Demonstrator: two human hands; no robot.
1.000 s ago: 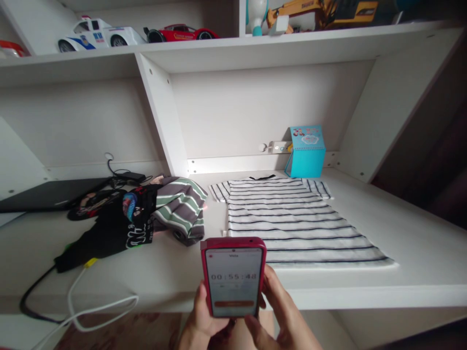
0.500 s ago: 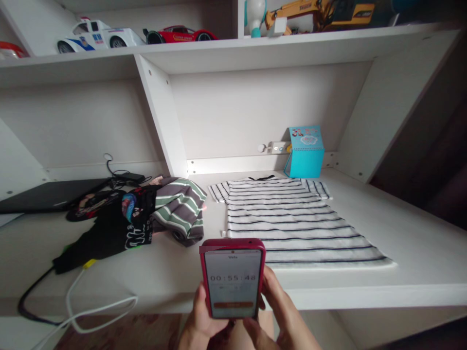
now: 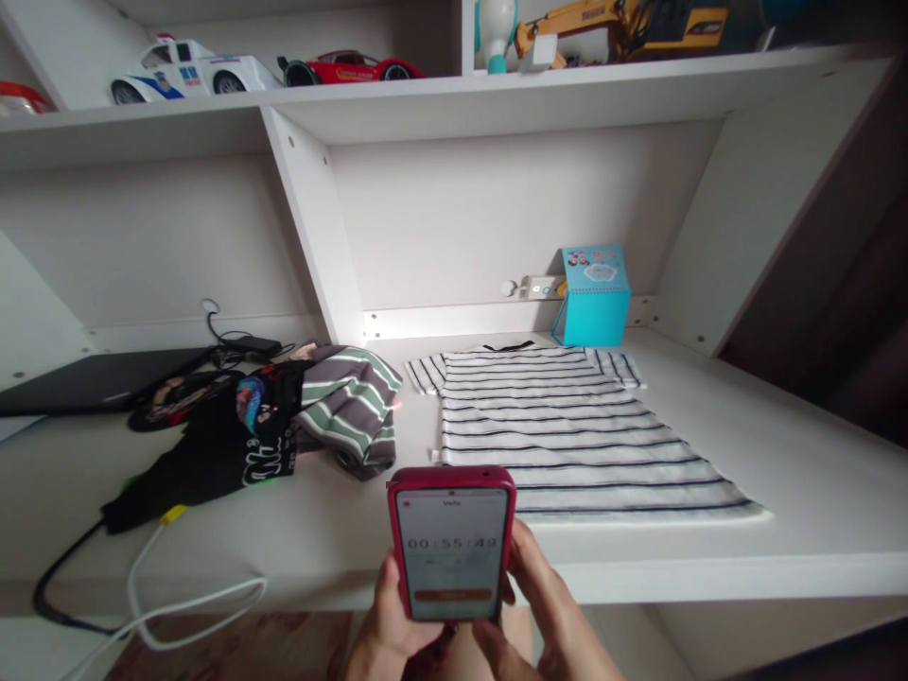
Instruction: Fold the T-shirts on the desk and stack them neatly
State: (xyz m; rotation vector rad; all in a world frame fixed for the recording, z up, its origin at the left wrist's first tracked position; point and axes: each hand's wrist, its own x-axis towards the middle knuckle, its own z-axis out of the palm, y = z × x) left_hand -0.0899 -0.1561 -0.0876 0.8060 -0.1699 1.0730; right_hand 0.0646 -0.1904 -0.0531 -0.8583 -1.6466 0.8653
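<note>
A smartphone (image 3: pixel 454 553) in a dark red case is held upright in front of the desk edge, its lit screen showing a timer that reads 00:55:49. My left hand (image 3: pixel 390 615) grips its lower left side, thumb along the edge. Around the lower right side and bottom closes my right hand (image 3: pixel 543 605). Behind the phone a white T-shirt (image 3: pixel 567 426) with dark stripes lies spread flat, collar toward the back; the phone hides its lower left corner. To the left are a crumpled green and grey striped garment (image 3: pixel 355 407) and a black printed garment (image 3: pixel 213 463).
A blue desk calendar (image 3: pixel 596 303) stands at the back beside a wall socket (image 3: pixel 543 288). A black laptop (image 3: pixel 85 378) lies at far left. A white cable (image 3: pixel 199 643) hangs over the front edge. Toy cars (image 3: pixel 347 68) and a toy excavator (image 3: pixel 624 28) sit on the shelf above.
The timer on the screen has gone from 00:55:48 to 00:55:49. Both hands and the phone are almost still, and the garments lie as before.
</note>
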